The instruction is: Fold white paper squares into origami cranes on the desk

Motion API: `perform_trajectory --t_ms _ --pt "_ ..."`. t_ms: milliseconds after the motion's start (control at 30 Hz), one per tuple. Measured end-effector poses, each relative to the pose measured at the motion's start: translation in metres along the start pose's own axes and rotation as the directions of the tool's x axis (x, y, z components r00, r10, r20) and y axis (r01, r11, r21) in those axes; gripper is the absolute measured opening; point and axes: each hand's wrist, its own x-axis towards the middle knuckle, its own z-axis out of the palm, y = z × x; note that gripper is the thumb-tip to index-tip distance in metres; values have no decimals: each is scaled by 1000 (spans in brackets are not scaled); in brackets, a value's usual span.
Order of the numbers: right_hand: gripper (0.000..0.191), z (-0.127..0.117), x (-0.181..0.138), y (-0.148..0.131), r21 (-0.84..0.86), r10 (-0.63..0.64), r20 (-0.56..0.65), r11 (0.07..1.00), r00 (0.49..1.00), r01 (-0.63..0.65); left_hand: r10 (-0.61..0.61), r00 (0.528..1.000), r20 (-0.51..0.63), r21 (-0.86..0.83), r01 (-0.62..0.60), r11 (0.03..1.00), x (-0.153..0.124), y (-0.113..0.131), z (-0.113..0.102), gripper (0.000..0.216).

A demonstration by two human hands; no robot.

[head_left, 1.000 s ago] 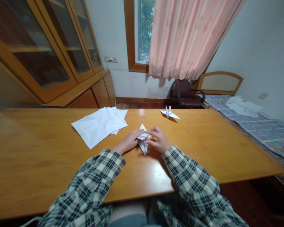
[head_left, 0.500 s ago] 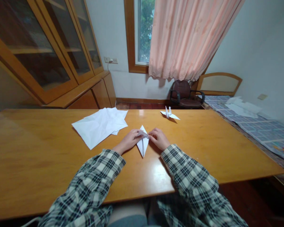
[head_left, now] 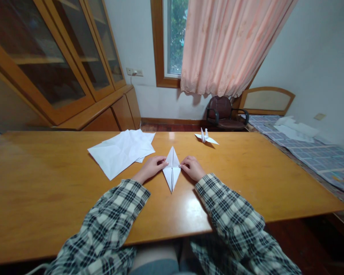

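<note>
A folded white paper (head_left: 172,172), shaped like a long diamond with a split down its lower half, lies on the wooden table between my hands. My left hand (head_left: 154,166) pinches its left corner between thumb and fingers. At the opposite corner, my right hand (head_left: 191,167) has its thumb and fingertips closed on the paper's edge. Both sleeves are black-and-white plaid. Beyond my right hand stands a finished-looking white paper crane (head_left: 205,136) with its wings spread.
Several loose sheets of white paper (head_left: 122,151) overlap on the table (head_left: 60,198) to the left. Past the far edge are a dark office chair (head_left: 220,110) and a glass-fronted cabinet (head_left: 100,76). A bed (head_left: 298,149) runs along the right side.
The upper part of the folded paper now lies open as a full, straight diamond. My left hand has drawn back leftward from over the paper to its left corner; my right hand barely moved.
</note>
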Motion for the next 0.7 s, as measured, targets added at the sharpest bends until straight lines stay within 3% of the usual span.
perform_trajectory --t_ms 367,533,700 --pt "25 -2 -2 -13 -138 89 -9 986 996 -89 -35 998 -56 -98 30 995 0 3 8 61" --pt "30 -3 -6 -27 -330 87 -17 940 996 -88 -17 997 -81 -16 16 1000 1 -1 12 63" --pt "29 -1 -7 -30 -407 89 -8 910 996 -84 46 992 -119 133 -29 991 1 1 11 58"
